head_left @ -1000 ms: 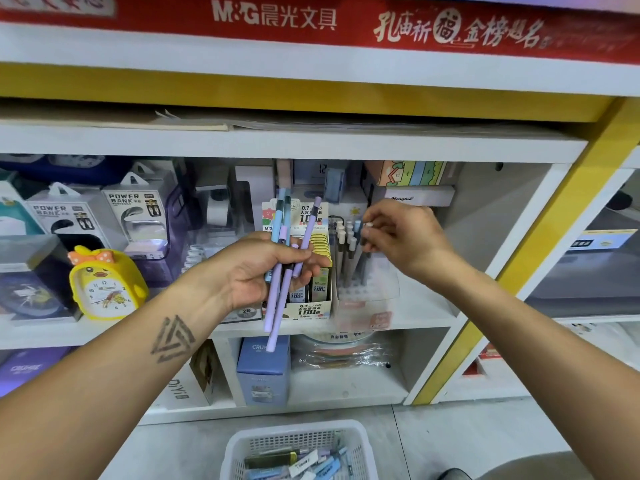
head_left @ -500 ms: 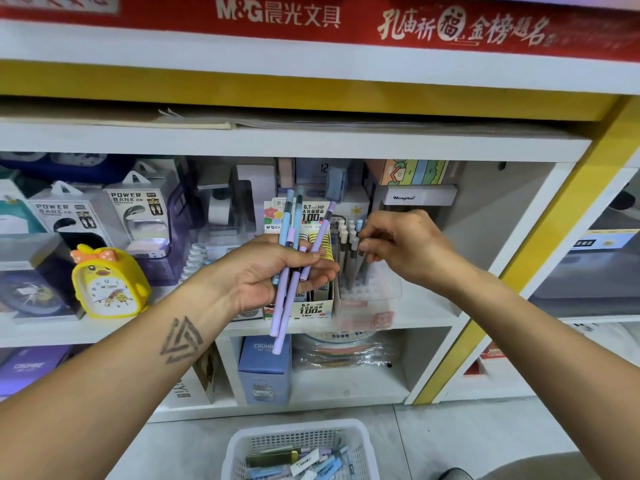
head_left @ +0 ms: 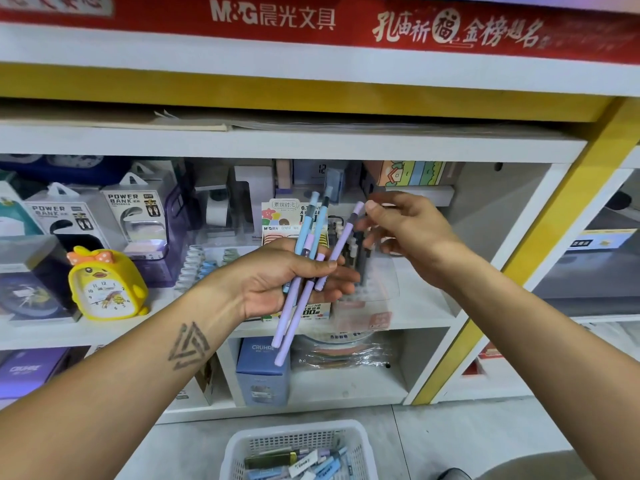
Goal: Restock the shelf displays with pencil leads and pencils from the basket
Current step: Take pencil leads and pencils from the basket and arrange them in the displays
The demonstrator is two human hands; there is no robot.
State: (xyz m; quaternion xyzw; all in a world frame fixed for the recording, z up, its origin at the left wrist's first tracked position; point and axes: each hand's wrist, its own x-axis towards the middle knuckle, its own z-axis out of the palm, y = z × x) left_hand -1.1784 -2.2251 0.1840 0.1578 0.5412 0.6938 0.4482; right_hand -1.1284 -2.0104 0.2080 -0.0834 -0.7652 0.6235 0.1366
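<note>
My left hand (head_left: 294, 278) grips a bunch of purple and blue pencils (head_left: 301, 271) in front of the middle shelf, their tips pointing up. My right hand (head_left: 405, 233) pinches the top end of one purple pencil (head_left: 343, 244) that still lies in the left hand's bunch. Behind the hands stands a clear pencil display holder (head_left: 367, 271) with several dark pencils upright in it, next to a pencil lead display box (head_left: 294, 220). On the floor below sits the white basket (head_left: 301, 441) holding more pencils and lead packs.
A yellow duck alarm clock (head_left: 104, 285) and power bank boxes (head_left: 135, 216) fill the shelf's left side. A blue box (head_left: 263, 368) and wrapped goods lie on the lower shelf. A yellow post (head_left: 540, 244) bounds the shelf on the right.
My right hand has left the pencil display holder, risen and moved to the bunch, where it now pinches the top of one purple pencil. My left hand has shifted slightly right.
</note>
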